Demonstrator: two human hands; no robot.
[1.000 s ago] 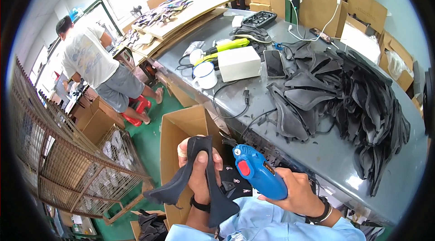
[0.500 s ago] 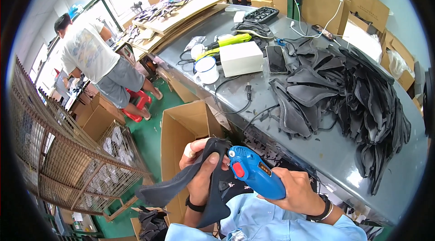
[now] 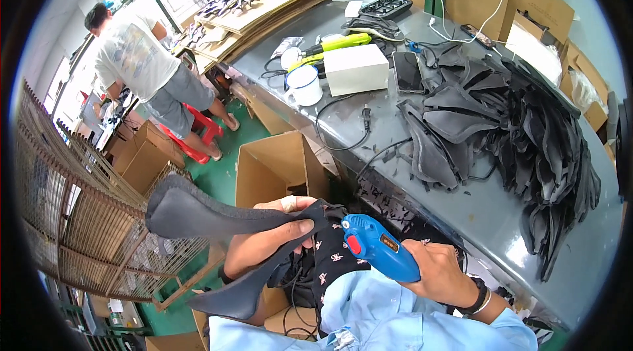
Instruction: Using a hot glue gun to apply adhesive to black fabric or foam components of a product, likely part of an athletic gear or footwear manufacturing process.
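My left hand is closed on a curved black foam fabric piece, with the thumb pressed on top. Its wide ends spread out to the left and down toward my lap. In my right hand is a blue handheld power tool with a red button, its front pointing left at the piece's narrow edge. The tool's tip is partly hidden, so I cannot tell whether it touches the fabric. On the grey table to the right lies a big heap of similar black pieces.
An open cardboard box stands beyond my left hand. The table also carries a white box, an enamel mug, a phone, a plug with cable and black scraps. Wire cages stand left; a person is beyond them.
My left hand has swung the fabric piece up and left, so its wide ends now spread apart. The blue tool has shifted slightly right. The view has tilted a little.
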